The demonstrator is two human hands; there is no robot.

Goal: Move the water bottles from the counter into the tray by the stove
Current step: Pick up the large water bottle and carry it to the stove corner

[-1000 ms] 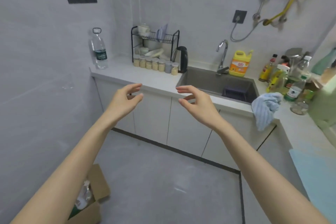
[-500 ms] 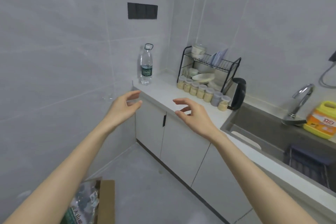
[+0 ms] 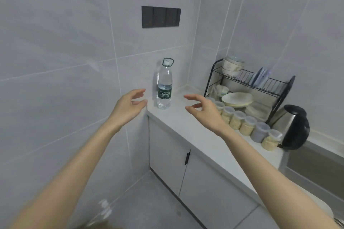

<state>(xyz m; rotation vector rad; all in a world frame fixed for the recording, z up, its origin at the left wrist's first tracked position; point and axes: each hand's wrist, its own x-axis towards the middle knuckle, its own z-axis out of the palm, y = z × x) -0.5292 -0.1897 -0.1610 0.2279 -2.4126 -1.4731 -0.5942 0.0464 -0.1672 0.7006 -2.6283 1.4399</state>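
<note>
- Bottle (image 3: pixel 164 87) upright on counter (image 3: pixel 186 126), by the wall at 12 o'clock, cap on, untouched
- Left grip (image 3: pixel 127 108) at bottle's 8 o'clock: fingers spread, loosely curved, holding nothing, near but apart
- Right grip (image 3: pixel 206 113) at bottle's 4 o'clock: also spread and empty, above counter
- Jars (image 3: pixel 247 126) at 3 o'clock
- Tray and stove out of view
- Judged barely begun: grasp, carry and placing all left
</note>
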